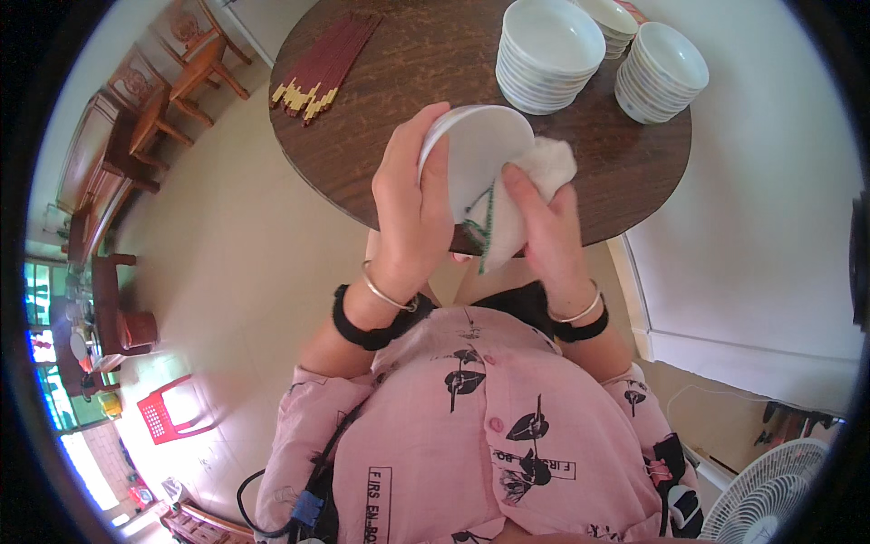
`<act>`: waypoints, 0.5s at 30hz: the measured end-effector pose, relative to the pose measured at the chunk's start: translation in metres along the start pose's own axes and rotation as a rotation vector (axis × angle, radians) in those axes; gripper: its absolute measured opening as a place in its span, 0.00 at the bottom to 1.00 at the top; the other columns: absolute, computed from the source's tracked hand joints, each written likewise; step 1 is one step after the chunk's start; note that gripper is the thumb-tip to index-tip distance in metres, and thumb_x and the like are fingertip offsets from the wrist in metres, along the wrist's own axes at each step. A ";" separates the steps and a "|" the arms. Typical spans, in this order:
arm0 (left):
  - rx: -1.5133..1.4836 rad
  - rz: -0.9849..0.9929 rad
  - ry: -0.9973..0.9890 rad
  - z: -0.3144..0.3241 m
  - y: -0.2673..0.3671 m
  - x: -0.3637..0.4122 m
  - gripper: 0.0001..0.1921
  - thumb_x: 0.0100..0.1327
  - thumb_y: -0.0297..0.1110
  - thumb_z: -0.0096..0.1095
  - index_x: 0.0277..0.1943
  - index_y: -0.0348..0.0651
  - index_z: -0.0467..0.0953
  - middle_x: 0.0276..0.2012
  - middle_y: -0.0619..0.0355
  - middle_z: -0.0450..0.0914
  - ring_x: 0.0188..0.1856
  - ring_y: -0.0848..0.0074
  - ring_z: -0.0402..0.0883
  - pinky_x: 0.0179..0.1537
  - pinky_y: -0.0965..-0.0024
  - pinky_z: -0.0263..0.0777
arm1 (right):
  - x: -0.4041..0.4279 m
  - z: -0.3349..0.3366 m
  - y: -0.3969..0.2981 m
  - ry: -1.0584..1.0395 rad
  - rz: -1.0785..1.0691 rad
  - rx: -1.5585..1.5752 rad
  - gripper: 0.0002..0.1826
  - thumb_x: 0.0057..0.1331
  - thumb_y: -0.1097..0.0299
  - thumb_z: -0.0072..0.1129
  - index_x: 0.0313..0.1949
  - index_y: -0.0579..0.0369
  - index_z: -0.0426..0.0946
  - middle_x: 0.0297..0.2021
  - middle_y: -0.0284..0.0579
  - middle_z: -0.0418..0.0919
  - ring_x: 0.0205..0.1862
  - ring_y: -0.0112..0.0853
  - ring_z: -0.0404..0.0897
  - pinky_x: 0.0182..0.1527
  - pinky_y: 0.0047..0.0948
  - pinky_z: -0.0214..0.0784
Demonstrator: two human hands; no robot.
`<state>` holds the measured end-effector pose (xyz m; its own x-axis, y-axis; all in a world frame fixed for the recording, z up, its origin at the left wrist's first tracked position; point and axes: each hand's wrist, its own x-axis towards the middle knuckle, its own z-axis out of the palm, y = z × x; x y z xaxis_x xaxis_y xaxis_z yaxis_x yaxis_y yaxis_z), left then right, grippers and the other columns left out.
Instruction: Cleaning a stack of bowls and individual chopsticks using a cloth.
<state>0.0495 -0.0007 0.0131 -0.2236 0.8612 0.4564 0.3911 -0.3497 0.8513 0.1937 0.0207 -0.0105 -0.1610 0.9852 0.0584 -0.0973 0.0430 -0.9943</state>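
Observation:
My left hand (pixel 414 183) grips a white bowl (pixel 476 149) by its left side, thumb inside and fingers around the outside, with the bowl tilted above the table's near edge. In my right hand (pixel 547 217) is a white cloth (pixel 544 166) with green stitched edging, pressed against the bowl's right rim and partly hiding it. Beyond the bowl stand a tall stack of white bowls (pixel 547 54) and, to its right, another stack of bowls (pixel 659 75). A third stack (pixel 612 20) shows partly behind them.
Dark red sticks with yellow ends (pixel 329 64) lie at the far left of the round wooden table (pixel 421 54). A white wall (pixel 747 204) adjoins on the right. Wooden chairs (pixel 197 71), a red plastic stool (pixel 170 411) and a fan (pixel 768 496) stand around.

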 end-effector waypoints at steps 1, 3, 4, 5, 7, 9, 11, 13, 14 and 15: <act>0.006 0.037 0.100 0.007 -0.005 -0.004 0.14 0.70 0.28 0.45 0.55 0.34 0.71 0.48 0.53 0.78 0.51 0.75 0.74 0.53 0.72 0.66 | -0.005 0.010 0.007 0.034 0.079 0.266 0.13 0.63 0.67 0.61 0.44 0.62 0.75 0.38 0.41 0.79 0.39 0.25 0.78 0.39 0.25 0.72; 0.012 0.073 0.199 0.010 -0.009 -0.008 0.14 0.70 0.28 0.44 0.55 0.34 0.71 0.49 0.54 0.77 0.51 0.74 0.74 0.53 0.72 0.66 | -0.007 0.011 0.017 0.066 0.158 0.532 0.14 0.63 0.67 0.61 0.45 0.62 0.74 0.40 0.41 0.79 0.40 0.24 0.78 0.40 0.25 0.71; -0.009 0.064 0.154 0.008 -0.010 -0.009 0.14 0.70 0.28 0.44 0.55 0.34 0.71 0.49 0.54 0.77 0.51 0.74 0.74 0.54 0.72 0.66 | -0.006 0.004 0.021 0.017 0.151 0.416 0.15 0.63 0.67 0.60 0.46 0.61 0.73 0.41 0.41 0.78 0.41 0.24 0.77 0.41 0.25 0.71; -0.030 0.056 0.108 0.006 -0.010 -0.009 0.14 0.70 0.29 0.44 0.55 0.34 0.71 0.49 0.54 0.77 0.51 0.74 0.74 0.54 0.72 0.66 | -0.005 -0.001 0.023 -0.032 0.144 0.301 0.15 0.63 0.68 0.60 0.47 0.61 0.72 0.43 0.41 0.78 0.41 0.24 0.77 0.42 0.25 0.71; -0.080 0.035 0.147 0.010 -0.009 -0.010 0.14 0.70 0.28 0.45 0.54 0.34 0.71 0.48 0.53 0.77 0.51 0.74 0.74 0.54 0.72 0.66 | -0.003 0.000 0.013 -0.025 0.112 0.307 0.15 0.63 0.68 0.60 0.47 0.61 0.72 0.43 0.41 0.78 0.42 0.24 0.77 0.43 0.25 0.71; -0.134 0.022 0.182 0.011 -0.004 -0.009 0.14 0.69 0.28 0.46 0.54 0.34 0.71 0.48 0.53 0.77 0.51 0.74 0.74 0.54 0.72 0.66 | -0.002 0.000 0.011 -0.012 0.072 0.315 0.15 0.63 0.68 0.61 0.47 0.61 0.72 0.43 0.40 0.77 0.42 0.24 0.77 0.43 0.25 0.71; -0.110 0.054 0.082 0.009 0.006 -0.006 0.16 0.63 0.24 0.52 0.54 0.34 0.70 0.46 0.48 0.76 0.48 0.66 0.77 0.51 0.69 0.68 | -0.002 -0.001 0.016 0.042 0.016 0.217 0.15 0.61 0.69 0.62 0.46 0.61 0.74 0.39 0.43 0.80 0.39 0.26 0.79 0.41 0.26 0.72; -0.045 0.055 -0.045 -0.004 0.003 -0.002 0.15 0.62 0.24 0.53 0.52 0.33 0.71 0.45 0.48 0.77 0.47 0.66 0.78 0.49 0.69 0.69 | 0.001 -0.015 0.012 0.004 -0.123 -0.098 0.14 0.60 0.70 0.62 0.45 0.61 0.74 0.37 0.45 0.81 0.37 0.28 0.80 0.39 0.27 0.72; 0.019 0.060 -0.174 -0.009 0.001 0.001 0.15 0.61 0.24 0.55 0.51 0.33 0.71 0.43 0.48 0.78 0.45 0.66 0.79 0.47 0.69 0.71 | 0.004 -0.021 0.010 -0.033 -0.266 -0.411 0.13 0.60 0.70 0.62 0.43 0.61 0.75 0.35 0.47 0.81 0.35 0.29 0.81 0.38 0.28 0.72; 0.021 0.057 -0.176 -0.012 0.002 0.003 0.15 0.61 0.24 0.55 0.51 0.33 0.71 0.43 0.48 0.78 0.45 0.66 0.79 0.47 0.69 0.71 | 0.005 -0.022 0.008 -0.034 -0.263 -0.409 0.13 0.60 0.70 0.62 0.43 0.61 0.75 0.35 0.47 0.81 0.35 0.29 0.81 0.38 0.28 0.72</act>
<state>0.0387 -0.0032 0.0188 -0.0417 0.8920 0.4501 0.4176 -0.3937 0.8189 0.2132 0.0296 -0.0203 -0.2149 0.9267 0.3083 0.2536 0.3578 -0.8987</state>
